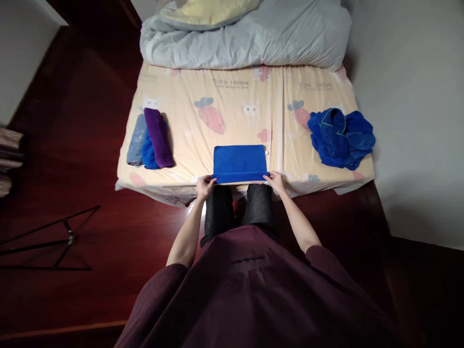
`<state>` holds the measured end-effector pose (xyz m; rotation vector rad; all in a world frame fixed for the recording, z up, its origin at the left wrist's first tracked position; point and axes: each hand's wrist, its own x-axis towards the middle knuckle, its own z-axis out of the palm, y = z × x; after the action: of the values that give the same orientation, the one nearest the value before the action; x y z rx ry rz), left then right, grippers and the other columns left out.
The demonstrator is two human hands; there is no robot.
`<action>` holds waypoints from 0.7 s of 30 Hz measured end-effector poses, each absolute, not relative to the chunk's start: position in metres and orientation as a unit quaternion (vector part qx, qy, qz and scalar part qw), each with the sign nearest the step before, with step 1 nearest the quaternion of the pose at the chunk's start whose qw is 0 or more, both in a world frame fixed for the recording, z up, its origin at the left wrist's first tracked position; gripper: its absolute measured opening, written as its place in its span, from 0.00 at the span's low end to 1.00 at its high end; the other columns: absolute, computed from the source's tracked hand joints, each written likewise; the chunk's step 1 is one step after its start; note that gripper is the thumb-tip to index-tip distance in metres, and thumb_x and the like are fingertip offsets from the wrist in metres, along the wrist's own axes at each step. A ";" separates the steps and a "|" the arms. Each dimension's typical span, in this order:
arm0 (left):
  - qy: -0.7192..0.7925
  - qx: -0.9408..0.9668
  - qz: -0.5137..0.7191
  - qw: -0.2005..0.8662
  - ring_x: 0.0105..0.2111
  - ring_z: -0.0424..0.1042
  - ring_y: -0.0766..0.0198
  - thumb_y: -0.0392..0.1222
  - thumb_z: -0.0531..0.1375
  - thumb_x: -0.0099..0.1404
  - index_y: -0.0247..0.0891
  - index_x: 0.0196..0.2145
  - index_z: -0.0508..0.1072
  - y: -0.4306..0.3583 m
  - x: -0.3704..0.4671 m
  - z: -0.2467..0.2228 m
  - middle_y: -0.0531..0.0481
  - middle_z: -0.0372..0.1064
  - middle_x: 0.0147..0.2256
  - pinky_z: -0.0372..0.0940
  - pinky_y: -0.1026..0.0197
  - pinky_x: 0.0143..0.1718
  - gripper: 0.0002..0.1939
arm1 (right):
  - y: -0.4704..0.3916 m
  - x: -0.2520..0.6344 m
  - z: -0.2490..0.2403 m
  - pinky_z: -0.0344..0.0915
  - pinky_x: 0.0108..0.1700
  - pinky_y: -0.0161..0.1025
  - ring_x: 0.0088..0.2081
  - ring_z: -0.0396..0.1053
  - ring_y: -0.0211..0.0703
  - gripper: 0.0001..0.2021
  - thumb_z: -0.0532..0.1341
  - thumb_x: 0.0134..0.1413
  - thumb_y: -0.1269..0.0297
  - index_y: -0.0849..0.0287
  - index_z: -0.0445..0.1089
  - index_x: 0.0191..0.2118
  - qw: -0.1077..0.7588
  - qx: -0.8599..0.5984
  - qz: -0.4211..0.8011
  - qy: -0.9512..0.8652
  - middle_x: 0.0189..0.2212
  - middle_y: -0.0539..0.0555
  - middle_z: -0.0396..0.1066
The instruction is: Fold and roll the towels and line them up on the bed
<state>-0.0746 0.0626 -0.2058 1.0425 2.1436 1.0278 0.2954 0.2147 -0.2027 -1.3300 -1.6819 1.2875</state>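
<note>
A blue towel (239, 159) lies flat on the bed in front of me, its near edge turned over in a narrow strip. My left hand (206, 186) pinches the near left corner of that strip. At the near right corner, my right hand (275, 181) pinches the strip in the same way. A small white tag sticks out from the towel's right side. To the left lie a purple rolled towel (158, 137), a blue rolled one (150, 151) partly beneath it, and a grey-blue one (136, 142).
A loose heap of blue towels (340, 140) sits on the bed's right side. Across the back lies a bunched grey quilt (253, 41). Black tripod legs (68, 239) stand on the dark red floor at left. A wall (416, 121) rises to the right.
</note>
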 end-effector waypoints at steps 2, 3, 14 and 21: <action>0.801 0.384 0.373 0.268 0.35 0.80 0.54 0.56 0.67 0.59 0.35 0.37 0.79 0.064 -0.074 -0.205 0.42 0.81 0.34 0.72 0.57 0.41 0.19 | 0.214 0.294 -0.203 0.72 0.33 0.37 0.29 0.73 0.43 0.23 0.72 0.45 0.40 0.56 0.74 0.32 0.328 -0.520 0.484 -0.623 0.24 0.49 0.72; 0.804 0.384 0.368 0.267 0.35 0.80 0.54 0.55 0.67 0.58 0.36 0.37 0.79 0.065 -0.074 -0.204 0.43 0.81 0.33 0.72 0.57 0.41 0.19 | 0.214 0.294 -0.203 0.72 0.33 0.38 0.29 0.72 0.43 0.23 0.73 0.44 0.40 0.56 0.74 0.32 0.332 -0.525 0.481 -0.618 0.23 0.49 0.71; 0.822 0.375 0.355 0.241 0.37 0.80 0.52 0.54 0.68 0.59 0.37 0.35 0.78 0.069 -0.069 -0.200 0.42 0.81 0.33 0.72 0.55 0.44 0.16 | 0.212 0.296 -0.206 0.74 0.36 0.39 0.32 0.75 0.46 0.22 0.67 0.54 0.38 0.55 0.72 0.30 0.317 -0.540 0.433 -0.648 0.26 0.53 0.74; 0.832 0.371 0.339 0.236 0.35 0.79 0.53 0.50 0.66 0.60 0.39 0.33 0.76 0.076 -0.067 -0.200 0.43 0.79 0.32 0.70 0.56 0.42 0.12 | 0.214 0.290 -0.201 0.75 0.39 0.40 0.35 0.78 0.49 0.20 0.67 0.55 0.42 0.56 0.74 0.31 0.291 -0.570 0.388 -0.662 0.29 0.55 0.78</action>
<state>-0.0669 0.0762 -0.2001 1.0184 2.2801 0.9283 0.2900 0.2141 -0.2008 -1.5208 -1.7659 1.0351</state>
